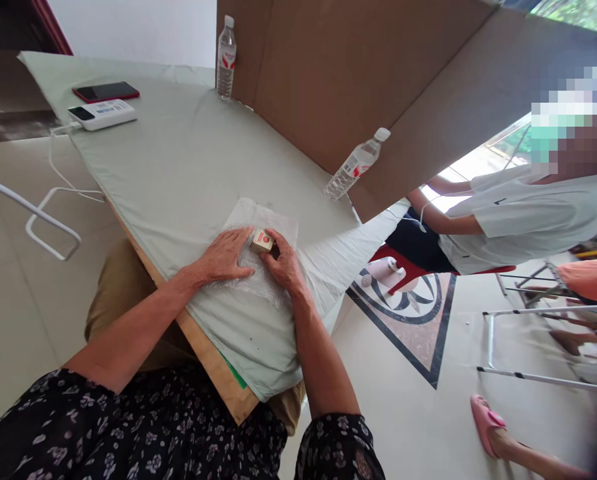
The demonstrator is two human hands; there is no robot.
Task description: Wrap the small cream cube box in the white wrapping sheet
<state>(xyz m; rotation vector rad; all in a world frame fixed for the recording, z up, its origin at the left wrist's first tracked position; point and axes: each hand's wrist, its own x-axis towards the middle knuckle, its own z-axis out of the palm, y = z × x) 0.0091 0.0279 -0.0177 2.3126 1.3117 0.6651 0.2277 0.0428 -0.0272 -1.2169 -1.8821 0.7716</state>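
Observation:
A small cream-coloured box [262, 241] with red print sits on a sheet of clear bubble wrap [246, 217] spread over the cloth-covered table. My right hand [284, 265] is at the box's right side, index finger and thumb bent against it. Flat on the bubble wrap, just left of the box, lies my left hand [224, 259], its thumb and fingers apart and nothing in it. Part of the bubble wrap is hidden under both hands.
Two water bottles, one upright [226, 60] and one leaning [357, 165], stand by a tall cardboard partition [303, 80]. A phone [107, 91] and a white cabled device [103, 115] lie far left. Another person [503, 203] sits beyond the partition. The table's corner [238, 407] is near me.

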